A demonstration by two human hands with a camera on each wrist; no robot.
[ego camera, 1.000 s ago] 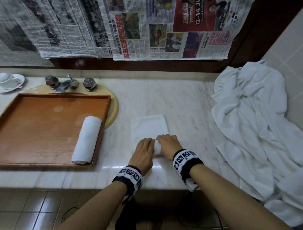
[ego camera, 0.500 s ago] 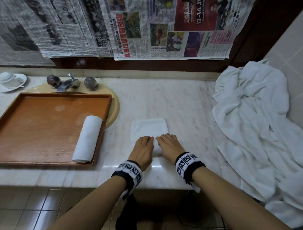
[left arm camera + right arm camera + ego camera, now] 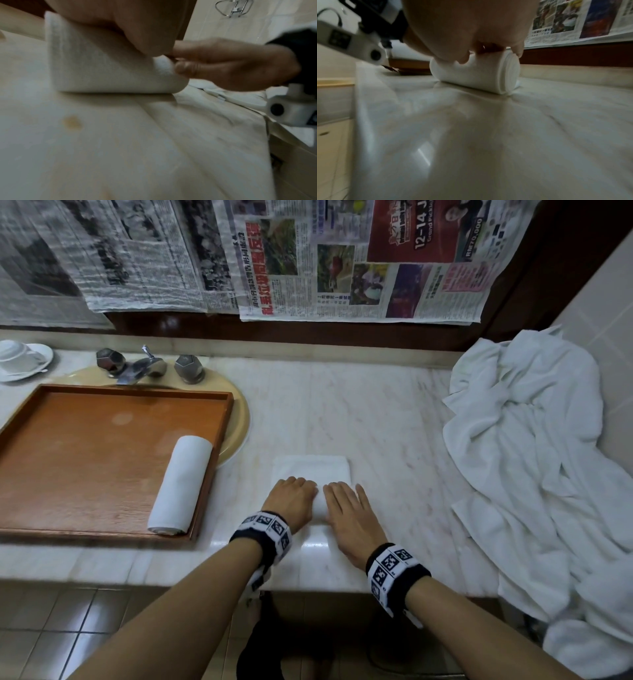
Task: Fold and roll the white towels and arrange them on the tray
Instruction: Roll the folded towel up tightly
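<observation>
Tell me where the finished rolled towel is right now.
In the head view, the rolled towel lies inside the wooden tray along its right wall, left of both hands and the towel being rolled on the marble counter.

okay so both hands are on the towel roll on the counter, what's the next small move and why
Probably keep rolling away from the body. Both the left hand and the right hand press on a half-rolled towel, and a flat strip of it lies unrolled ahead of the fingers. Only one finished roll lies in the tray.
</observation>
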